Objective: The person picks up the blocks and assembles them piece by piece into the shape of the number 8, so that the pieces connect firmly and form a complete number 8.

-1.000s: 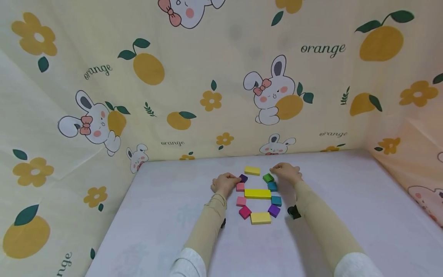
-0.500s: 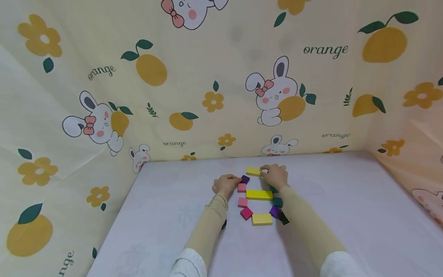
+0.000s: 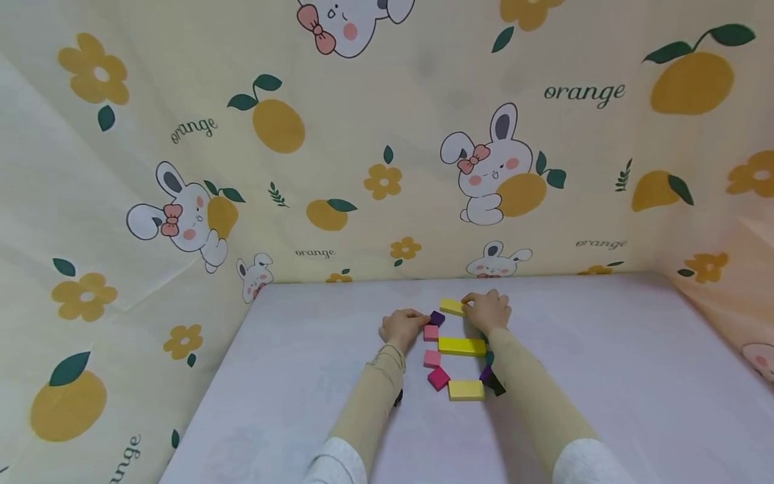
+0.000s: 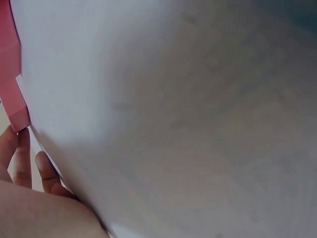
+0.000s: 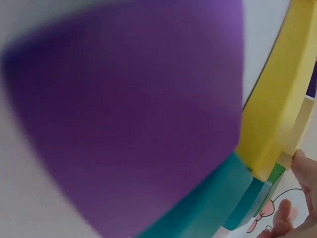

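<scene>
In the head view my left hand (image 3: 403,327) is at the back left of a ring of toy blocks, its thumb and forefinger pinching a dark purple block (image 3: 437,318). My right hand (image 3: 488,311) holds the right end of the back yellow block (image 3: 451,306) with its fingertips and covers that end. Beside the left fingers lies a pink block (image 3: 431,333). In the right wrist view a green block (image 5: 277,173) sits close to the right fingertip. The left wrist view shows fingers (image 4: 23,158) next to a pink block, and the purple one is hidden there.
A long yellow block (image 3: 461,347) crosses the ring's middle. Nearer lie another pink block (image 3: 432,359), a crimson block (image 3: 439,378) and a front yellow block (image 3: 466,390). My right forearm partly covers teal and purple blocks. A printed cloth wall (image 3: 338,202) rises behind the table.
My right hand has moved left from beside the green block to the back yellow block, its forearm now covering the ring's right side. My left hand stays at the dark purple block.
</scene>
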Demonstrator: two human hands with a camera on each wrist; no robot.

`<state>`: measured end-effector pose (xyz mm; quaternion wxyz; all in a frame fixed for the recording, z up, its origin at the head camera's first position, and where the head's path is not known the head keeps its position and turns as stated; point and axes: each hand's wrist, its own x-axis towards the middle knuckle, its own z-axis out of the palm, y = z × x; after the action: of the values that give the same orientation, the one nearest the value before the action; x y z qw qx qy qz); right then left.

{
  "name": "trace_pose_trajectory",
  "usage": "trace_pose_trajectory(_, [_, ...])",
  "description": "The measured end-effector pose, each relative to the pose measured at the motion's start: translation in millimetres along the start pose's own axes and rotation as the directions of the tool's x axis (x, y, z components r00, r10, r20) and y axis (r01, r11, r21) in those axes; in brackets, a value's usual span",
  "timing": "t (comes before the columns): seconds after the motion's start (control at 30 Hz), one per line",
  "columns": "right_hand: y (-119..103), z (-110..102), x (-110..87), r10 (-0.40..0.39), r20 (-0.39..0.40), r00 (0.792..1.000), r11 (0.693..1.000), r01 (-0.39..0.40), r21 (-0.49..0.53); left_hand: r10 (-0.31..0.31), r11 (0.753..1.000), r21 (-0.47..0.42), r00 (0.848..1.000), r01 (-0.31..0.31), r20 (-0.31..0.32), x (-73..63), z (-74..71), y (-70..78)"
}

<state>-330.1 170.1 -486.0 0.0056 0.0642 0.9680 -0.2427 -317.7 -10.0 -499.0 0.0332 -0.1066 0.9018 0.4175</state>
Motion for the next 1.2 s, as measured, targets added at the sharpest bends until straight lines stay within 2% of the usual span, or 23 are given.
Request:
trace_pose_trajectory(0.17, [4,-2,-0.1,0.028,0.029,0.999,0.998,-0.030,0.057,0.003,1.000,0.020,1.000,-0.003,0.003,1.7,3.5,0.6])
trace_pose_trajectory(0.5, [7,-5,-0.7,0.041,0.016,0.999,0.999,-0.042,0.032,0.028,0.999,0.037,1.000,-0.028,0.006,4.1,7.4,2.9])
trace_pose_trajectory(0.97, [9,0,4.9,0.038,0.050,0.998,0.998,-0.040,0.043,0.018,1.000,0.021,1.000,-0.018,-0.003,-0.4,0.0,5.7])
trace_pose_trajectory(1.1, [12,0,6.6,0.039,0.051,0.998,0.993,-0.045,0.109,0.016,1.000,0.002,1.000,-0.016,0.017,2.0,-1.6,2.6])
trace_pose_trajectory(1.2, [17,-7,7.4,-0.003,0.037,0.999,0.984,-0.004,0.176,0.042,0.999,0.004,0.999,-0.043,0.031,5.6,-3.0,-2.9])
